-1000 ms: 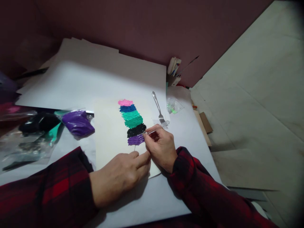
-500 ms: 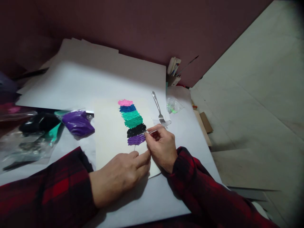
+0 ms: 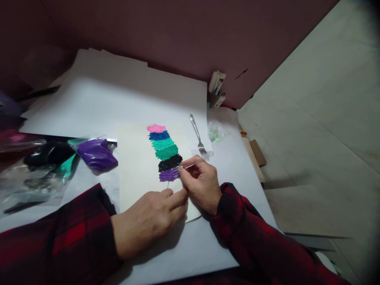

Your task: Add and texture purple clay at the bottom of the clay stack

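Observation:
A cream card (image 3: 136,170) lies on white paper and bears a column of textured clay bands (image 3: 165,152): pink, blue, teal, green, black, purple from top to bottom. My right hand (image 3: 201,183) pinches a thin clear plastic tool (image 3: 197,160), whose tip touches the right edge of the purple band. My left hand (image 3: 150,219) lies flat on the card's lower edge, fingers pressing it down just below the purple band. Both sleeves are red and black plaid.
A metal fork (image 3: 197,135) lies just right of the card. Clear bags of purple clay (image 3: 95,153), black clay (image 3: 50,153) and teal clay sit at the left. A small bag (image 3: 217,132) lies right of the fork. Large white sheets (image 3: 118,95) spread behind; the paper's right edge drops off.
My right hand and the tool have shifted slightly left along the purple band's edge. My left hand has not moved.

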### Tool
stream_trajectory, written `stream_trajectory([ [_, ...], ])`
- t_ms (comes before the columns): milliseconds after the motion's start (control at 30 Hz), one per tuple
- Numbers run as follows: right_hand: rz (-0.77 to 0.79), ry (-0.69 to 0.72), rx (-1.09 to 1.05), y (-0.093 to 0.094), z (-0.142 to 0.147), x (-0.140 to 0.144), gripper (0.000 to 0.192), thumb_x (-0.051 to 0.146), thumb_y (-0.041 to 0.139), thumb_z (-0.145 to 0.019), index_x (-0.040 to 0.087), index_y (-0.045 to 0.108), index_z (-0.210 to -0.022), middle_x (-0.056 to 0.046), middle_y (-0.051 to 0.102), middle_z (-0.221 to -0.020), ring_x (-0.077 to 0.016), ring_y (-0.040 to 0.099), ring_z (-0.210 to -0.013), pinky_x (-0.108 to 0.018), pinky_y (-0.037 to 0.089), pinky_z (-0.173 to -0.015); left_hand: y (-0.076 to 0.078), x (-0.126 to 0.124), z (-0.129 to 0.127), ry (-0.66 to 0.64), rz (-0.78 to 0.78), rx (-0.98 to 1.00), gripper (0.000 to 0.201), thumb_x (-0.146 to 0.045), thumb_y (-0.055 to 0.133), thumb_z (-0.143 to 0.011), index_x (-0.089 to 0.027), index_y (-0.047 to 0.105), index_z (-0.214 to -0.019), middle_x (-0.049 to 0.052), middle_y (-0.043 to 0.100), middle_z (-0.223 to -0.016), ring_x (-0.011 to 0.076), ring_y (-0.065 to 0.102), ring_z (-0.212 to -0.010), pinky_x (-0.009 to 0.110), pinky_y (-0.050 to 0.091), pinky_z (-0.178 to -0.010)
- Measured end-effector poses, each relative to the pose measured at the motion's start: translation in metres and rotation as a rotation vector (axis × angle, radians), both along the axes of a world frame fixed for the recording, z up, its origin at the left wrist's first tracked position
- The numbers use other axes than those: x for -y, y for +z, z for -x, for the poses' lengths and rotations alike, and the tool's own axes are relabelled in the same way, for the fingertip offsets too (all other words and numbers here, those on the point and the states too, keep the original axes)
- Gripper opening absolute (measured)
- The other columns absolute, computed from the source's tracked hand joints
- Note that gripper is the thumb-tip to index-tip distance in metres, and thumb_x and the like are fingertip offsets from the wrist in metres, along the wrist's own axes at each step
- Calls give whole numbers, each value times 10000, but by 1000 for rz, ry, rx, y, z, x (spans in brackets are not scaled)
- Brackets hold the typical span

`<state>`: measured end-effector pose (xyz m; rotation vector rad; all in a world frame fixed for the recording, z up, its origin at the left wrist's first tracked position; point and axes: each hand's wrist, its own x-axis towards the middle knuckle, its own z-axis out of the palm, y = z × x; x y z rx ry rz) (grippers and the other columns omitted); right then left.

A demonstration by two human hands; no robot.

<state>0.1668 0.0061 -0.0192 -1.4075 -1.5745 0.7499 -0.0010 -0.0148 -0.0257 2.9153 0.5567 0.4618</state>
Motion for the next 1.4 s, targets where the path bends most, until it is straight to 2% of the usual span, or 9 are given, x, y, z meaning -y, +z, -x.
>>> stream_trajectory([
  [233,-63,4,149,2,0,-1,27,186,577,-821,168,590,-837,10,589,-642,-102,547,-538,-217,446,-505,4,-1,-1,-5,-18,16,194,-84,405,-921,-134,586,-968,85,594,-945,152,520,-685,274,477,-572],
  [433,-128,-18,219,3,0,-1,27,153,564,-818,166,586,-810,-1,597,-683,-105,555,-570,-220,444,-530,2,-1,0,-5,-17,-8,178,-77,438,-911,-137,582,-996,82,593,-969,160,521,-702,288,481,-593],
  [1000,-108,-104,188,4,1,-2,40,134,580,-781,156,611,-768,-15,627,-691,-111,560,-561,-237,456,-543,-1,-1,-1,-5,-5,-2,156,-90,465,-902,-136,577,-1000,81,583,-1045,159,493,-686,302,470,-573],
  [1400,-90,-147,183,8,0,-1,40,135,584,-766,166,604,-751,-7,618,-656,-119,561,-564,-239,459,-549,3,-1,-1,-10,-1,-31,174,-91,455,-906,-130,586,-1014,96,581,-1081,165,508,-700,314,497,-593],
])
